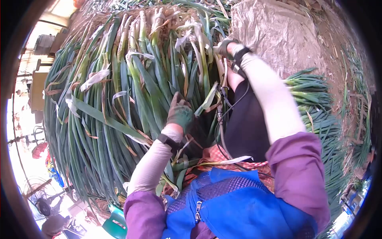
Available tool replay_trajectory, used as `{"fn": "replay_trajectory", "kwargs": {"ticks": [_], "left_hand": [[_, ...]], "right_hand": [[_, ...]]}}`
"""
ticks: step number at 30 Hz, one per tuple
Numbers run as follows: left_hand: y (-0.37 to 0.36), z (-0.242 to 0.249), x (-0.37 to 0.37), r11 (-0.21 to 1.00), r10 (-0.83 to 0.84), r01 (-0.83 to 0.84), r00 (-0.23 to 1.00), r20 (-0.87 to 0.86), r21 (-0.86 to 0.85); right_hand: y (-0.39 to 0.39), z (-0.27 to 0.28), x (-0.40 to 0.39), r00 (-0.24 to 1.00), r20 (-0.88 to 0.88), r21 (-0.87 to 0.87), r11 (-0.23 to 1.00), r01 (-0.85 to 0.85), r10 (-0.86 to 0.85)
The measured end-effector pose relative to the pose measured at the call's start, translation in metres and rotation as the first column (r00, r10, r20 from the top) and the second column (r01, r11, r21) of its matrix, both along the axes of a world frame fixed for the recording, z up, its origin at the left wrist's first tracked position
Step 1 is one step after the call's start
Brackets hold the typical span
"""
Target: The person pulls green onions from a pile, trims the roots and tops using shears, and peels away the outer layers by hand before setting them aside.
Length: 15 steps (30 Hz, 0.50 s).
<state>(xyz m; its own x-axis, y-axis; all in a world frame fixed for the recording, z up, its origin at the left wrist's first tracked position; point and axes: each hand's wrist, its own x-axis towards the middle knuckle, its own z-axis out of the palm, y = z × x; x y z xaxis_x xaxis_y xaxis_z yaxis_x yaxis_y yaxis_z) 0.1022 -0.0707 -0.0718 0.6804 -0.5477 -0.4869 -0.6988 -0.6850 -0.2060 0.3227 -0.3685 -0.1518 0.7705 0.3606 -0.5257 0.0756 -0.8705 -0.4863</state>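
While the big heap of green onions (119,91) lies ahead, a leaf at its near edge is pinched by the gloved left hand (180,113); stalks at its far edge are clenched by the right hand (225,47).

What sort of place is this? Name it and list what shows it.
Probably a farm shed or market packing spot for vegetables. A big heap of long green scallions fills the view, a trimmed green scallion bundle lies beside it, and both green-gloved hands, left hand and right hand, sort stalks.
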Motion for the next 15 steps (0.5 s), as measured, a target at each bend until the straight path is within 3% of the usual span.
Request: {"fn": "replay_trajectory", "kwargs": {"ticks": [3,4,6,8,10,12,14,15], "left_hand": [[0.011,0.005,-0.01,1.0,-0.007,0.006,0.998,-0.065,-0.013],[0.016,-0.001,-0.013,0.992,0.016,-0.019,0.999,-0.03,-0.121],[0.005,0.025,0.001,0.97,0.083,-0.112,0.987,-0.139,-0.216],[-0.013,0.045,0.017,0.88,0.259,-0.323,0.941,-0.217,-0.348],[-0.031,0.035,0.032,0.69,0.39,-0.532,0.845,-0.367,-0.492],[-0.048,0.005,0.045,0.369,0.436,-0.713,0.699,-0.567,-0.596],[-0.06,-0.039,0.055,0.385,0.535,-0.824,0.566,-0.627,-0.416],[-0.065,-0.058,0.056,0.383,0.582,-0.866,0.496,-0.645,-0.32]], "right_hand": [[0.025,-0.083,-0.024,0.961,0.089,-0.236,0.931,0.277,-0.263],[0.032,-0.114,-0.037,0.932,0.111,-0.284,0.888,0.363,-0.345],[0.043,-0.16,-0.056,0.876,0.151,-0.348,0.804,0.481,-0.458],[0.049,-0.19,-0.067,0.837,0.158,-0.37,0.754,0.542,-0.524],[0.054,-0.183,-0.079,0.784,-0.016,-0.321,0.746,0.584,-0.621],[0.062,-0.168,-0.091,0.704,-0.178,-0.275,0.722,0.635,-0.687],[0.065,-0.155,-0.107,0.609,-0.327,-0.237,0.686,0.688,-0.723],[0.068,-0.171,-0.127,0.562,-0.263,-0.224,0.616,0.755,-0.784]]}}
